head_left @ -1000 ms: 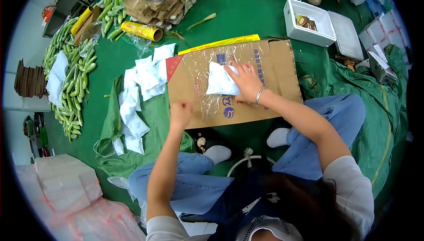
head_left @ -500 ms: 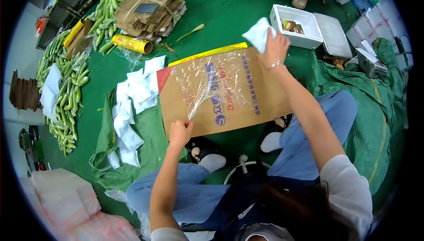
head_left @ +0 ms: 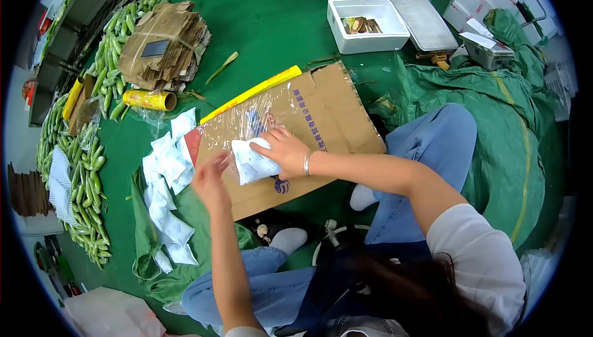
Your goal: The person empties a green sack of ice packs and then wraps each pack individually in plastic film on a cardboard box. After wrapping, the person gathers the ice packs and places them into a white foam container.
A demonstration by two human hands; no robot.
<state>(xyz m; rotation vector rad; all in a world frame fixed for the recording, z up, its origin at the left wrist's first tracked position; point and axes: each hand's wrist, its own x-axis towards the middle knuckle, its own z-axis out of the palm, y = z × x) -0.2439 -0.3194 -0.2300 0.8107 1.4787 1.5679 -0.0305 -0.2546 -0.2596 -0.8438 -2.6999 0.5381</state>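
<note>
Green floor (head_left: 265, 34): spread beneath the work; clock directions ran from the printed cardboard's middle, with twelve pointing away from the wearer.
Green sacking (head_left: 513, 127): lay heaped at three o'clock, beside the wearer's leg.
Vegetable heap (head_left: 86, 195): stretched from nine to ten o'clock, well apart from the cardboard.
Printed cardboard (head_left: 333, 121): lay before the wearer, its long axis running from eight to two o'clock, its red corner at nine.
Cardboard stack (head_left: 139, 71): sat strapped at ten o'clock.
Foam box (head_left: 375, 45): stood open at one o'clock.
Loose pouches (head_left: 165, 161): lay bunched between eight and nine o'clock, near the red corner.
Yellow box (head_left: 253, 93): lined the far edge at eleven o'clock.
Clear film (head_left: 238, 128): lay wrinkled over part of the cardboard.
White pouch (head_left: 252, 165): rested on the cardboard at eight o'clock; its far edge ran nine to three, but the part in view was nearly square, so its long axis could not be told.
Right hand (head_left: 284, 153): partly covered the pouch, which showed toward its eight o'clock; whether it pinched or only pressed could not be told.
Left hand (head_left: 212, 179): was blurred at eight o'clock, beyond the pouch; its grip could not be told.
</note>
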